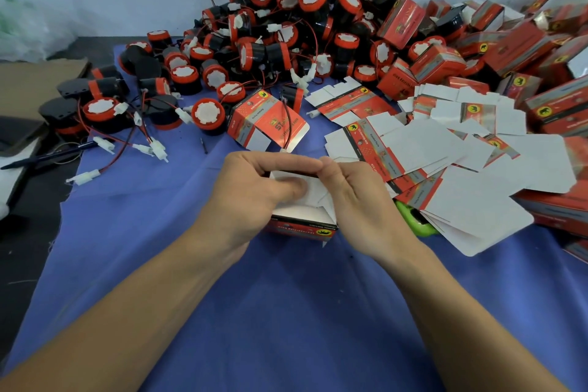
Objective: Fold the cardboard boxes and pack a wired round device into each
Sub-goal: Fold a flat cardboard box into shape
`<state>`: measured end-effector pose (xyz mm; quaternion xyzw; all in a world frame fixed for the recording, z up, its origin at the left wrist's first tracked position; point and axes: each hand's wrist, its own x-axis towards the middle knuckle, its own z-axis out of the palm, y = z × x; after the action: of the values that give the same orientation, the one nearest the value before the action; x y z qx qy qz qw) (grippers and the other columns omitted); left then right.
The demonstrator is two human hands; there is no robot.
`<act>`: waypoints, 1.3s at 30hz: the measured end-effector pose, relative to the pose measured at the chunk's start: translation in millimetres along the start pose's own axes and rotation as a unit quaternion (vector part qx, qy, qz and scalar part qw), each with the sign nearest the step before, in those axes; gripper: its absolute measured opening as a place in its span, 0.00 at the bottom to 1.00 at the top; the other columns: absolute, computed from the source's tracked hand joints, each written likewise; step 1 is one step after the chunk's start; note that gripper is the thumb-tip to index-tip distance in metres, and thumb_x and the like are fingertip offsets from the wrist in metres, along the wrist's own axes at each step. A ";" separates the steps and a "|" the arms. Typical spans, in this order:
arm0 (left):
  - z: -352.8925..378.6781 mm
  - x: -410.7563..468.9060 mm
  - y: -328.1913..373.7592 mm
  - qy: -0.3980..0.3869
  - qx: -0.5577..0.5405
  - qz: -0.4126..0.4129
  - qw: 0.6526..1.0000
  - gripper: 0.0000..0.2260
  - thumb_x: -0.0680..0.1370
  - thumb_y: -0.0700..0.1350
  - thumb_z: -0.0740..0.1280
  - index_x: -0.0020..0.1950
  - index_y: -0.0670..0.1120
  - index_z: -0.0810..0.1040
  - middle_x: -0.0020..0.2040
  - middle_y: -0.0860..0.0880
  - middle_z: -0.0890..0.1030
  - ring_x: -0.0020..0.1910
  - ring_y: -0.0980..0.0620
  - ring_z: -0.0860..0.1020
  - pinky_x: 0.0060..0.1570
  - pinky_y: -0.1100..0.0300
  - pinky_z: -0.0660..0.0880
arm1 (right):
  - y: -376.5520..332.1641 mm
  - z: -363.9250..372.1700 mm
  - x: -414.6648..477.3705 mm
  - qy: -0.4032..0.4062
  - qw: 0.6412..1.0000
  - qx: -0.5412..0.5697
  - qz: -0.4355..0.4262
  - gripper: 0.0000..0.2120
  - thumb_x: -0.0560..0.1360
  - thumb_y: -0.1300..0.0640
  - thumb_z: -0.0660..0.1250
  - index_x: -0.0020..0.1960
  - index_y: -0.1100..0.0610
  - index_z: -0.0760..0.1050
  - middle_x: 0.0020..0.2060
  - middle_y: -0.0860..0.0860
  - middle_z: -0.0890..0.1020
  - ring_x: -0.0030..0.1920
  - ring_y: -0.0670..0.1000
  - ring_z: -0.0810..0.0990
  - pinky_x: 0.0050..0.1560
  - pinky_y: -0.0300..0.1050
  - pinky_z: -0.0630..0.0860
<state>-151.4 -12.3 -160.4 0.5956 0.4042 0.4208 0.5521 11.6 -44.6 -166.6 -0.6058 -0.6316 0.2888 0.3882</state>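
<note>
Near centre on the blue cloth [286, 312], my left hand [254, 191] and right hand [353, 197] both pinch the cardboard box [302, 227]. Its open, white-flapped end faces up. My hands hide its long axis.

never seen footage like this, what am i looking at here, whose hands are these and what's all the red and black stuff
There is no machine here. A camera worn on a person's head looks down at their own two bare hands. The left hand and right hand grip a small red cardboard box by its white flaps, over a blue cloth. Behind lies a pile of round red-and-black wired devices; to the right, flat unfolded boxes and folded boxes.
</note>
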 end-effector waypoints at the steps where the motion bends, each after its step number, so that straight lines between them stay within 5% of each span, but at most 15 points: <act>1: 0.6 0.0 1.5 -0.003 -0.011 -0.005 1.000 0.16 0.76 0.33 0.72 0.44 0.55 0.90 0.46 0.49 0.89 0.45 0.54 0.87 0.40 0.65 0.80 | 0.6 -1.1 0.2 -0.003 1.000 0.009 0.006 0.30 0.86 0.44 0.53 0.42 0.68 0.77 0.32 0.63 0.74 0.31 0.52 0.68 0.33 0.55 0.63; 3: 0.9 -0.3 3.2 0.004 -0.059 -0.018 0.998 0.07 0.77 0.43 0.73 0.47 0.53 0.90 0.49 0.48 0.89 0.49 0.51 0.87 0.44 0.59 0.82 | 2.9 -4.4 2.3 -0.020 0.999 0.036 0.023 0.30 0.85 0.42 0.54 0.45 0.67 0.79 0.32 0.64 0.73 0.31 0.51 0.68 0.35 0.52 0.64; 5: 1.1 -0.6 0.6 0.045 -0.089 -0.024 0.995 0.11 0.77 0.52 0.68 0.51 0.52 0.89 0.53 0.48 0.88 0.53 0.49 0.86 0.49 0.54 0.82 | 2.4 -10.1 5.2 -0.038 0.995 0.080 0.039 0.26 0.83 0.39 0.59 0.49 0.59 0.84 0.38 0.67 0.76 0.34 0.52 0.70 0.37 0.53 0.66; 8: 1.9 0.3 -4.7 0.103 -0.081 -0.006 0.991 0.17 0.77 0.56 0.62 0.55 0.54 0.88 0.56 0.52 0.87 0.57 0.54 0.84 0.56 0.54 0.78 | -0.1 -20.3 7.3 -0.046 0.980 0.193 0.031 0.10 0.75 0.46 0.74 0.52 0.50 0.87 0.39 0.56 0.84 0.38 0.45 0.78 0.38 0.37 0.73; 11: 1.9 2.7 -9.4 0.114 -0.078 0.031 0.990 0.20 0.78 0.55 0.60 0.68 0.53 0.81 0.66 0.55 0.83 0.66 0.58 0.79 0.67 0.59 0.76 | 6.1 -26.5 7.4 -0.018 0.968 0.251 0.002 0.19 0.66 0.58 0.81 0.57 0.50 0.86 0.44 0.53 0.87 0.46 0.49 0.84 0.45 0.40 0.79; 13: 0.0 7.2 -12.7 0.100 -0.082 0.043 0.991 0.21 0.79 0.53 0.61 0.71 0.53 0.77 0.67 0.58 0.81 0.67 0.59 0.78 0.67 0.59 0.76 | 8.5 -23.1 7.0 0.053 0.988 0.142 -0.032 0.19 0.67 0.62 0.79 0.55 0.48 0.86 0.46 0.51 0.87 0.46 0.49 0.82 0.47 0.42 0.79; 16: -2.7 11.2 -18.5 0.056 -0.071 0.027 0.996 0.22 0.79 0.53 0.62 0.73 0.53 0.75 0.67 0.53 0.82 0.66 0.52 0.80 0.66 0.50 0.77 | 9.4 -2.7 4.6 0.125 0.983 -0.064 -0.118 0.14 0.70 0.67 0.76 0.50 0.51 0.87 0.44 0.46 0.86 0.43 0.45 0.76 0.45 0.32 0.72; 19: -10.3 14.0 -24.7 0.083 -0.021 0.044 0.995 0.23 0.73 0.59 0.68 0.68 0.60 0.77 0.63 0.57 0.82 0.62 0.56 0.80 0.62 0.53 0.78 | 14.1 16.8 3.6 0.134 0.954 -0.184 -0.196 0.16 0.70 0.72 0.71 0.47 0.52 0.88 0.38 0.48 0.87 0.39 0.54 0.72 0.40 0.48 0.73; 22: -21.6 17.2 -26.7 0.088 0.052 0.078 0.992 0.23 0.72 0.62 0.68 0.67 0.61 0.78 0.64 0.56 0.82 0.65 0.55 0.79 0.62 0.54 0.76 | 17.1 23.7 8.1 0.123 0.940 -0.246 -0.201 0.18 0.72 0.70 0.67 0.47 0.51 0.88 0.35 0.48 0.85 0.39 0.54 0.67 0.41 0.48 0.64; 27: -28.1 25.5 -32.3 0.174 0.066 0.038 0.982 0.13 0.72 0.55 0.67 0.47 0.50 0.86 0.42 0.53 0.86 0.45 0.50 0.82 0.43 0.51 0.77 | 13.4 37.3 6.0 0.081 0.954 -0.188 -0.219 0.16 0.74 0.71 0.69 0.52 0.55 0.88 0.44 0.44 0.87 0.43 0.56 0.74 0.46 0.52 0.75; 31: -40.2 32.6 -37.5 0.279 0.005 -0.023 0.960 0.11 0.72 0.51 0.66 0.41 0.45 0.84 0.36 0.53 0.83 0.40 0.53 0.82 0.38 0.53 0.75 | 2.1 26.8 3.5 0.206 0.970 0.043 -0.121 0.15 0.76 0.63 0.67 0.54 0.47 0.86 0.54 0.40 0.83 0.54 0.45 0.80 0.56 0.35 0.74; 35: -45.7 32.9 -39.6 0.272 0.028 -0.014 0.962 0.13 0.72 0.54 0.66 0.40 0.45 0.83 0.36 0.49 0.82 0.41 0.52 0.82 0.37 0.52 0.73 | -1.9 6.3 60.2 0.181 0.983 -0.012 0.035 0.14 0.80 0.56 0.62 0.59 0.50 0.83 0.52 0.45 0.86 0.46 0.40 0.80 0.49 0.35 0.75; 37: -46.0 32.8 -41.2 0.265 0.036 -0.013 0.964 0.16 0.71 0.58 0.66 0.43 0.45 0.83 0.41 0.45 0.84 0.44 0.46 0.84 0.39 0.52 0.74 | -3.2 5.5 100.9 0.127 0.987 -0.026 0.092 0.15 0.81 0.52 0.60 0.50 0.61 0.81 0.45 0.58 0.84 0.37 0.50 0.75 0.40 0.48 0.72; 39: -47.9 32.7 -41.0 0.261 0.025 -0.018 0.965 0.17 0.69 0.60 0.66 0.42 0.49 0.85 0.41 0.49 0.85 0.46 0.48 0.84 0.40 0.52 0.76 | -5.8 8.3 140.0 0.084 0.986 -0.059 0.135 0.23 0.82 0.47 0.57 0.39 0.63 0.75 0.42 0.62 0.81 0.39 0.56 0.72 0.41 0.54 0.71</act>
<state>-187.0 36.5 -197.7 0.4711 0.5559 0.5412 0.4196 6.5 94.2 -146.5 -0.7291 -0.5255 0.2488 0.3610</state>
